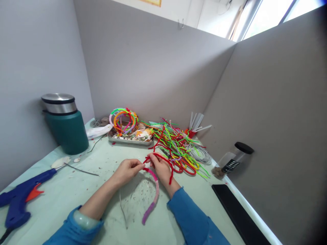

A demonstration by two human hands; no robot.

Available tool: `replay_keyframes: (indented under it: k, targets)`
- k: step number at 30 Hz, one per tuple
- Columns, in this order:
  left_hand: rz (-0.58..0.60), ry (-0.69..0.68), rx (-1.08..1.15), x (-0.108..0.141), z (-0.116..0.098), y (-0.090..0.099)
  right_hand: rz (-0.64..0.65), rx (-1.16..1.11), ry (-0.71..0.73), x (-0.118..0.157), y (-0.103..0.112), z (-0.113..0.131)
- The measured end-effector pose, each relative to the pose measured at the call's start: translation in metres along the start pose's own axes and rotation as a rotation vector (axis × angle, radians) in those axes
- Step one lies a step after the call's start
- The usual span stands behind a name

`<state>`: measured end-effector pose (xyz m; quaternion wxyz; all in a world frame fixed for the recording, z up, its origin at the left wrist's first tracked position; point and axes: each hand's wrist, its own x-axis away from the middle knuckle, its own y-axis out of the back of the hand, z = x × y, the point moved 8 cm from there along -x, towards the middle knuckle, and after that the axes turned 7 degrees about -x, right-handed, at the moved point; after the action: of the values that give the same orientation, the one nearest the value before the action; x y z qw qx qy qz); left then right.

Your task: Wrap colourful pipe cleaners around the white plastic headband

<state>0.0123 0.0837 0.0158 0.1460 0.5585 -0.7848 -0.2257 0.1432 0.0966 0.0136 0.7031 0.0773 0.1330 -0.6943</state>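
Observation:
My left hand (129,171) is closed in a pinch at the upper end of a curved wire wrapped in fuzzy pipe cleaner (156,191). Its wrapping runs from red through pinks to purple at the lower tip. Against the left hand's fingertips, my right hand (161,168) pinches a red pipe cleaner (170,166); one length drapes over the back of that hand, and another sticks up beyond the fingers. A thin grey wire (122,209) hangs or lies below my left hand; whether it joins the wrapped piece I cannot tell.
A blue glue gun (28,190) and a green flask (66,127) stand left. At the back are a metal tray (130,141) with shells, colourful fuzzy rings (124,120), and a pipe cleaner heap (176,143). Right: a clear jar (231,161) and a black bar (237,214).

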Motion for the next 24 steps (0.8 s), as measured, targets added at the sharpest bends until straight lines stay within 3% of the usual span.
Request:
replay_keyframes:
  k: [4, 11, 16, 19, 24]
  targets:
    - [0.051, -0.071, 0.003, 0.001, -0.005, -0.006, -0.093, 0.029, -0.087, -0.001, 0.010, -0.008]
    - [0.009, -0.075, -0.089, -0.001, 0.001, -0.005, -0.136, 0.079, -0.110, 0.000, 0.015, -0.004]
    - [-0.014, -0.127, -0.031, 0.000, -0.004, -0.002, -0.159, 0.132, -0.166, 0.000, 0.017, -0.007]
    - [-0.055, -0.135, -0.023, 0.000, -0.006, 0.002, -0.091, 0.151, -0.187, 0.000, 0.013, -0.014]
    - [-0.182, -0.154, -0.001, 0.001, -0.007, 0.014, 0.151, 0.097, -0.218, 0.003, -0.003, -0.029]
